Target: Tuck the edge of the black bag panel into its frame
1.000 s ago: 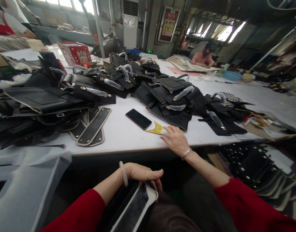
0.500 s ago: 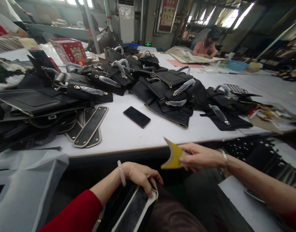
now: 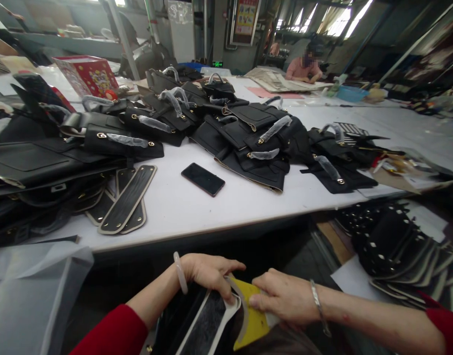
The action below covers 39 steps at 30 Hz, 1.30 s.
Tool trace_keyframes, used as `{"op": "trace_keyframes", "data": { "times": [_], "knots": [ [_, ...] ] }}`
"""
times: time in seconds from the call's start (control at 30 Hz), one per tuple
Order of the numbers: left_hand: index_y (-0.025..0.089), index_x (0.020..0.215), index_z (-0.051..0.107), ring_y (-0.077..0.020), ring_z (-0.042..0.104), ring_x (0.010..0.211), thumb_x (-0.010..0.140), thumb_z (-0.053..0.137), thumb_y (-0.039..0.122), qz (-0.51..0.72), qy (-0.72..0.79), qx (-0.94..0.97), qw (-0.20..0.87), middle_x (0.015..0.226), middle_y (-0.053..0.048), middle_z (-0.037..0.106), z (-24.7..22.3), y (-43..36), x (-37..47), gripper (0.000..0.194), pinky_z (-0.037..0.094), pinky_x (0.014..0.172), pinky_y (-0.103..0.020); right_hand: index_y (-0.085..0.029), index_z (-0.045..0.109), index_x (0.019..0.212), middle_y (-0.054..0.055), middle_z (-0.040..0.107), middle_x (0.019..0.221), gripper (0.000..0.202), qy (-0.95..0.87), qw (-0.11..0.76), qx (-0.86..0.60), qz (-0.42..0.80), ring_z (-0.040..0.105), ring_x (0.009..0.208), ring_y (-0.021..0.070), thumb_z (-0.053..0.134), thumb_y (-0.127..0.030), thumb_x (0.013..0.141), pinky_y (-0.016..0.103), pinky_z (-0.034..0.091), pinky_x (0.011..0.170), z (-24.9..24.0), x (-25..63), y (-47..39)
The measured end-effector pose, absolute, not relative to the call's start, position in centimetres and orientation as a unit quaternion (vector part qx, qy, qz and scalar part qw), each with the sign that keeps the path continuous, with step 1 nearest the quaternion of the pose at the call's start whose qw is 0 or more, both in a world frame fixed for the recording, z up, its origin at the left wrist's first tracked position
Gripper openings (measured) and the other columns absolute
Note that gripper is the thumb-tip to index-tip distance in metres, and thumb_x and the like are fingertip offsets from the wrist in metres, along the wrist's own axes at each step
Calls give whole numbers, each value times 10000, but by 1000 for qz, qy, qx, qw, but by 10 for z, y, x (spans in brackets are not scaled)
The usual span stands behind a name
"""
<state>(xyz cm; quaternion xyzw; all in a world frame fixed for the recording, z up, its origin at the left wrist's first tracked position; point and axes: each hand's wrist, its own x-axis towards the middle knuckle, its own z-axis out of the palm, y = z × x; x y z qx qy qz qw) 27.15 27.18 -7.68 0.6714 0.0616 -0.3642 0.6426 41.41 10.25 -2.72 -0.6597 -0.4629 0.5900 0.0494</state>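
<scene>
In my lap lies a long black leather panel with a pale edge (image 3: 207,323). My left hand (image 3: 209,273) grips its rounded upper end. My right hand (image 3: 285,298) holds a yellow curved scraper (image 3: 254,320) and presses it against the panel's end, right beside my left fingers. Both hands sit below the near edge of the white table (image 3: 197,209). A bangle circles my left wrist and a bracelet my right.
A black phone (image 3: 203,179) lies on the table. Piles of black bag parts (image 3: 248,138) and flat black strips (image 3: 126,199) cover it. A red box (image 3: 88,75) stands far left. Studded black pieces (image 3: 393,246) are stacked at my right. A person works at the far table.
My right hand picked the yellow scraper up off the table, carried it down toward my lap and now presses it on the panel. My left hand stayed on the panel.
</scene>
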Motion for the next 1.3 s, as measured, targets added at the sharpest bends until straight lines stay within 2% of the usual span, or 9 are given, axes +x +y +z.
{"op": "trace_keyframes", "data": {
  "times": [0.07, 0.2, 0.4, 0.53, 0.7, 0.87, 0.97, 1.07, 1.3],
  "knots": [
    [94, 1530, 233, -321, 622, 1104, 558, 802, 454, -364, 62, 673, 641, 1269, -134, 638, -77, 272, 271, 1183, 526, 876, -343, -184, 522, 718, -26, 508, 498, 268, -481, 40, -655, 581, 481, 343, 121, 477, -389, 884, 180, 304, 316, -28, 413, 104],
    [93, 1527, 248, -326, 610, 1130, 558, 788, 438, -363, 63, 678, 636, 1315, -136, 611, -70, 273, 271, 1162, 526, 877, -336, -134, 608, 870, 7, 573, 568, 303, -467, 8, -663, 585, 493, 352, 123, 453, -392, 903, 196, 335, 334, -28, 411, 106],
    [52, 1514, 268, -344, 583, 1158, 583, 731, 424, -352, 59, 700, 618, 1318, -174, 598, -64, 274, 270, 1105, 489, 942, -383, -159, 537, 818, -12, 541, 538, 255, -424, 16, -660, 620, 467, 326, 113, 437, -379, 898, 162, 278, 269, -22, 404, 108],
    [65, 1521, 252, -322, 630, 1048, 598, 705, 410, -347, 58, 698, 624, 1227, -160, 650, -66, 274, 269, 1085, 523, 837, -361, -169, 515, 836, -38, 504, 489, 219, -384, 37, -666, 638, 436, 302, 105, 420, -356, 900, 158, 306, 255, -28, 397, 106],
    [81, 1523, 256, -288, 641, 935, 572, 715, 370, -339, 61, 684, 643, 1103, -121, 686, -71, 275, 267, 1095, 521, 714, -306, -170, 541, 873, -45, 499, 465, 221, -333, 69, -661, 669, 324, 258, 59, 380, -316, 916, 134, 309, 272, -38, 389, 98],
    [91, 1524, 248, -276, 634, 889, 523, 728, 313, -324, 70, 656, 678, 1024, -100, 694, -78, 274, 265, 1133, 506, 653, -280, -169, 563, 876, -28, 517, 519, 247, -314, 99, -663, 672, 363, 286, 58, 390, -339, 920, 128, 328, 286, -42, 380, 93],
    [97, 1521, 265, -271, 639, 865, 519, 750, 289, -315, 63, 660, 679, 971, -87, 701, -84, 274, 265, 1130, 503, 651, -283, -165, 548, 891, -26, 516, 518, 254, -287, 104, -669, 678, 339, 288, 54, 391, -363, 923, 126, 301, 284, -46, 374, 91],
    [121, 1510, 304, -255, 650, 822, 522, 779, 281, -295, 55, 645, 702, 910, -59, 717, -92, 275, 263, 1108, 505, 650, -283, -154, 543, 922, -24, 508, 506, 322, -261, 108, -675, 681, 342, 304, 62, 384, -434, 924, 135, 293, 298, -50, 366, 90],
    [94, 1480, 350, -195, 583, 661, 521, 791, 342, -255, 58, 610, 748, 835, -64, 697, -102, 272, 263, 1085, 450, 559, -265, -139, 576, 882, -3, 530, 548, 675, -269, 185, -674, 662, 469, 414, 94, 386, -784, 829, 167, 339, 392, -54, 347, 91]
  ]
}}
